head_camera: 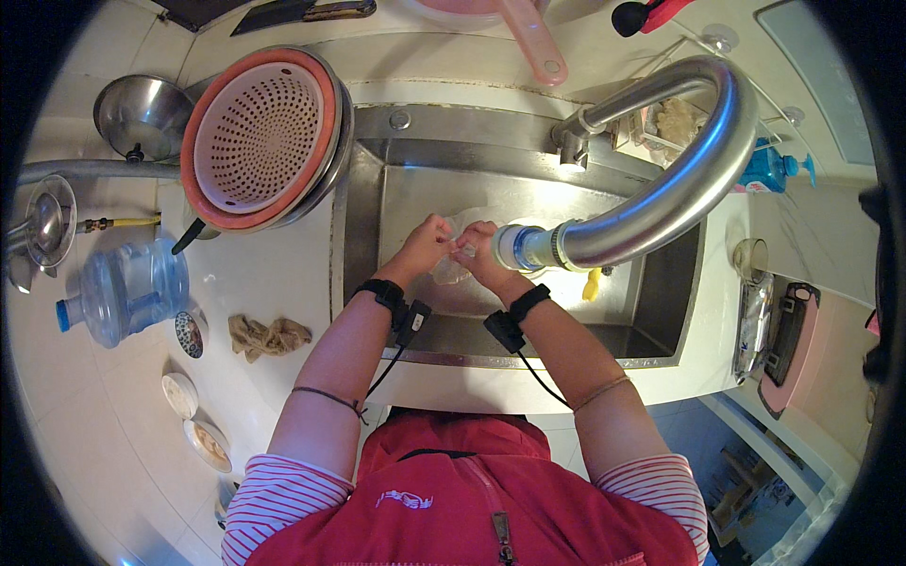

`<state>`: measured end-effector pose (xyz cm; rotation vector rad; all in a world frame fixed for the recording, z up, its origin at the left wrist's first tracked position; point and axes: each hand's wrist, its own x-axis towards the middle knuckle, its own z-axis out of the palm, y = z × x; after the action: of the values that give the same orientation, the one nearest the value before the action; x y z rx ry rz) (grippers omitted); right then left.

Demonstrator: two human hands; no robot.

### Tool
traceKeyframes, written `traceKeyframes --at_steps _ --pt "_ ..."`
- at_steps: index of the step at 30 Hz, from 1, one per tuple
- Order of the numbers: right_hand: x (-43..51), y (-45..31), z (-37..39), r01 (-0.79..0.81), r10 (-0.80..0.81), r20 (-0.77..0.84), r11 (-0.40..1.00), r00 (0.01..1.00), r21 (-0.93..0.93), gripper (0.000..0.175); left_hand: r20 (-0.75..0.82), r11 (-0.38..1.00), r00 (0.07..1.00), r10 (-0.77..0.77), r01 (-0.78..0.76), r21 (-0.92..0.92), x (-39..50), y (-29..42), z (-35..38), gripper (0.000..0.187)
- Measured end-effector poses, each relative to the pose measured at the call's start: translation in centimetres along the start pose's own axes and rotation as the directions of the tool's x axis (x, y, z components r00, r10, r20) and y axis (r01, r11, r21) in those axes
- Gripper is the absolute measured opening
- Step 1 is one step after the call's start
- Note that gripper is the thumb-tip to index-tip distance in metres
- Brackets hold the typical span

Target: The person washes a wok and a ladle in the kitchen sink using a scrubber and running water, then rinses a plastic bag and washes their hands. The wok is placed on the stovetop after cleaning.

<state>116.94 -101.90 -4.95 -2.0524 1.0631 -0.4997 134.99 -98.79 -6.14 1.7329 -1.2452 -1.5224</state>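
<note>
A thin translucent plastic bag [449,274] hangs over the stainless steel sink [665,304]. My left hand [423,246] pinches it from the left, fingertips close together. Opposite, my right hand [484,258] grips the same bag, its fingertips almost touching those of the left. What lies inside the bag, if anything, is too small to tell. Just right of my right hand is the clear nozzle [524,247] of the curved metal faucet [697,166], which partly hides the sink floor. A small yellow object [592,284] rests on that floor, beyond the nozzle.
Left of the sink stand a pink-rimmed colander [262,134] on stacked bowls, a brown rag [269,338] and a blue water jug [131,291]. Behind the sink lies a cleaver [276,15]. On the right are a pump bottle [768,168], a drinking glass [750,258] and cutting boards [793,347].
</note>
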Motion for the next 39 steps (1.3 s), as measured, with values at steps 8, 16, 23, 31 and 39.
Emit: traceKeyframes --at_steps 8,16,23,31,39 --pt "-2.3 3.7 -0.2 -0.148 0.143 -0.052 0.981 0.988 -0.122 0.022 -0.098 0.963 0.994 0.046 -0.018 0.268 -1.0 -1.2 -3.9 0.022" --pt "-4.3 4.7 -3.1 -0.182 0.185 0.012 0.947 0.983 0.266 0.038 -0.031 0.665 0.907 0.421 -0.285 0.690 -2.4 1.3 -3.0 0.038" --pt "-10.1 6.7 -10.0 -0.579 0.564 0.133 0.804 0.815 0.137 0.043 0.023 0.712 1.000 -0.016 -0.005 0.702 -2.1 5.8 2.2 0.040" --pt "-15.7 7.1 -16.0 -0.687 0.694 0.062 0.690 0.717 0.227 0.033 -0.232 0.795 0.970 0.066 0.089 0.600 -1.2 1.1 -4.4 0.032" --pt "-16.7 7.0 -15.8 -0.651 0.662 0.060 0.709 0.747 0.272 0.031 -0.310 0.535 0.846 0.433 0.035 0.844 -2.2 2.1 -5.5 0.048"
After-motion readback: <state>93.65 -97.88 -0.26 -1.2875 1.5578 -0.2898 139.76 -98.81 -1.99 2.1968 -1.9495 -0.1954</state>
